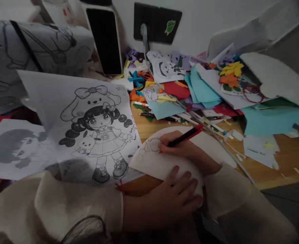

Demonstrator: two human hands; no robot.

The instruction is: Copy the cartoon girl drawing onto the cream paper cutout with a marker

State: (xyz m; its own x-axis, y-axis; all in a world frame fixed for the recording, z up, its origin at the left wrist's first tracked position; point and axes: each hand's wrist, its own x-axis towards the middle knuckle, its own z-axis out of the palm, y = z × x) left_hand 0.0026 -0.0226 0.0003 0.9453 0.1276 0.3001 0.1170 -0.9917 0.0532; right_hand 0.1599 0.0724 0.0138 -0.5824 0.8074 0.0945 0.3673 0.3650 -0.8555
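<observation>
In the head view, our right hand (pixel 176 151) grips a black-and-red pen (pixel 181 138) on the curved white sheet (pixel 149 166); our left hand (pixel 162 203), unclenched, rests at its six o'clock. If that light hold slips, the sheet could skid, spoiling lines; we can read no writing or brands

Doll drawing (pixel 106 132): paper, matt, smooth. Right of drawing: cut sheet (pixel 149 166), pale, matt, paper-like; pen (pixel 186 136), black and red, apparently plastic, smooth. Beneath drawing and to its right: tabletop (pixel 288 150), light-brown wood, visible grain. Above drawing: upright panel (pixel 105 40), black, smooth. Below drawing: sleeve (pixel 83 200), beige cloth, matt, softly creased. Upper right of drawing: red scrap (pixel 177 89), matt, paper or felt unclear.
</observation>
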